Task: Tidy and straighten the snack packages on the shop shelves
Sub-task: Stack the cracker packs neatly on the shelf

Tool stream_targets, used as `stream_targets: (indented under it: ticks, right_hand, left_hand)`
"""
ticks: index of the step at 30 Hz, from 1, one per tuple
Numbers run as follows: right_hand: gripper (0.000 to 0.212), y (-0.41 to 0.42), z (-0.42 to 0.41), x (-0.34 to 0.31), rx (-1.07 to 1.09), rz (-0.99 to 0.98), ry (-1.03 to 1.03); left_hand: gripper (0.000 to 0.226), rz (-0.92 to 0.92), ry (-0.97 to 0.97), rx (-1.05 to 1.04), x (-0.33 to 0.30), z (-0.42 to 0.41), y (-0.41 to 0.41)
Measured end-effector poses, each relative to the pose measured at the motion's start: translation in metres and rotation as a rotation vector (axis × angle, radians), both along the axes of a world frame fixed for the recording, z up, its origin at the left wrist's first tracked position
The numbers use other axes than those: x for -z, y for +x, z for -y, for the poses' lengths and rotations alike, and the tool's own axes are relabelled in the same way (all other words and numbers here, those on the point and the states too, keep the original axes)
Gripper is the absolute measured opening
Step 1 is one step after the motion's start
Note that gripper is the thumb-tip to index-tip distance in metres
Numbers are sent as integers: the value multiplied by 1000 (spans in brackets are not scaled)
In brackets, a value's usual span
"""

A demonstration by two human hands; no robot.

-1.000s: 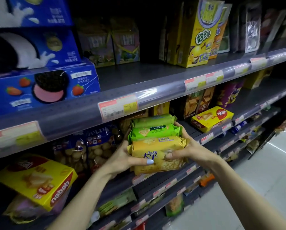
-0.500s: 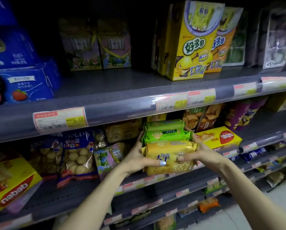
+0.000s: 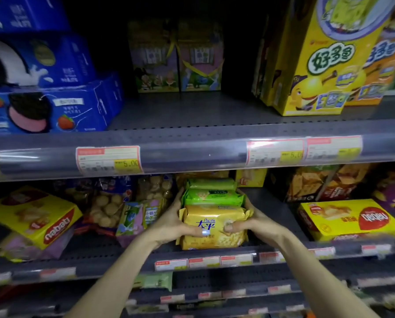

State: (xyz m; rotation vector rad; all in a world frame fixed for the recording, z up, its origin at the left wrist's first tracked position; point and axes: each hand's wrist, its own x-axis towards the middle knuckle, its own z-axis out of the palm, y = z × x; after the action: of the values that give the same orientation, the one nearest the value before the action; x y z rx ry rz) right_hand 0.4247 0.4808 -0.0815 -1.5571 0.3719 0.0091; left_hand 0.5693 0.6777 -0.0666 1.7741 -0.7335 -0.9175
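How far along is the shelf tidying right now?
Done: the green packs sit stacked in line. In hand: left hand and right hand hold the yellow cracker pack at the shelf front. Left: the tilted Nabati box and jumbled biscuit bags.

both bare forearms reach up and forward from the bottom of the view, converging toward each other. the left hand (image 3: 169, 222) is turned palm inward, fingers stretched up and away along the far side, its thumb curled across the front toward the right hand. the right hand (image 3: 257, 222) mirrors it, palm facing the left hand, fingers running back out of sight, thumb bent in at the front. the two thumb tips lie near each other, not touching. both wrists are bent slightly inward.
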Motion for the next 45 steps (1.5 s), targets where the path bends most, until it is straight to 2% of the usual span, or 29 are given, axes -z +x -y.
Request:
stream_targets:
  ticks: [4,7,14,23,26,30,32,37,40,43,45]
  right_hand:
    - [127,12,-4,5,-31,-3,-8]
    - [131,13,3,5,-35,-4,-35]
    - [135,22,19,4,-30,-18,-108]
    - [127,26,20,9,-62,-23,-148]
    - [120,28,22,10,-48,-33,-158]
    - [143,29,20,11,-48,-62,-200]
    - [147,29,20,10,-58,-62,-197]
    - [146,27,20,8,-74,-68,-215]
    - [144,26,20,6,-76,-73,-223]
    - [158,25,18,4,-65,-82,-239]
    - [154,24,16,2,-69,-91,-242]
  left_hand:
    - [140,35,48,-37,0,-10,5]
    - [127,45,80,-14,-1,-5,4]
    - [130,99,150,-4,-3,11,10]
    - [142,80,205,32,-5,12,19]
    - [135,115,189,21,-3,11,19]
    - [129,108,199,9,-7,12,19]
    - [130,117,208,2,-8,12,17]
    - [142,229,188,-54,-3,9,12]
    - [141,263,164,-70,-2,9,9]
    - [139,263,158,-57,-5,10,8]
    - [138,300,151,-54,-6,9,7]
